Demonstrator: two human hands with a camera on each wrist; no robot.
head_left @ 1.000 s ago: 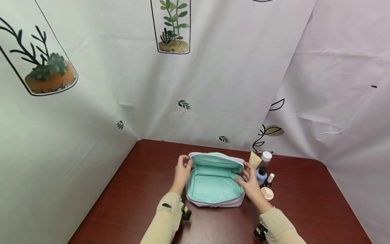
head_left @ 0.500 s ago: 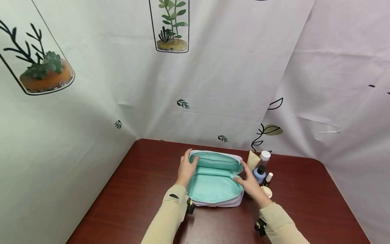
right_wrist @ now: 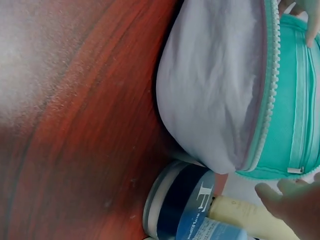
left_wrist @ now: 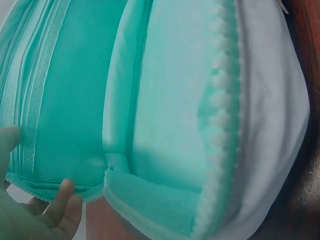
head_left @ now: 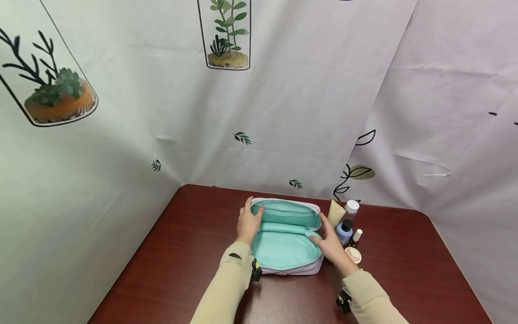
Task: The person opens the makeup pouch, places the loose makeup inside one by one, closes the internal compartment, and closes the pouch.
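An unzipped cosmetic bag (head_left: 285, 249), pale lilac outside and mint green inside, lies on the table with its lid tilted back. My left hand (head_left: 247, 223) pinches the lid's left edge, thumb inside and fingers behind; the left wrist view shows those fingers (left_wrist: 65, 195) at the zipper edge. Along the right side, my right hand (head_left: 332, 246) has its fingers spread, touching the lid's right edge, thumb over the lower rim. A mesh pocket (left_wrist: 80, 95) with its own zipper lines the lid. In the right wrist view, the zipper pull (right_wrist: 295, 170) hangs near my right fingertips.
Right of the bag stand a cream tube (head_left: 335, 213), a white-capped bottle (head_left: 352, 207), a blue bottle (head_left: 344, 234) and a small white-capped nail polish bottle (head_left: 356, 237). A round compact (head_left: 353, 255) lies in front. The right wrist view shows a dark-banded jar (right_wrist: 182, 202) against the bag.
The lid has tipped farther back, opening the bag wider. My left hand has shifted up and right along the lid, its thumb now inside. The right hand has barely moved.
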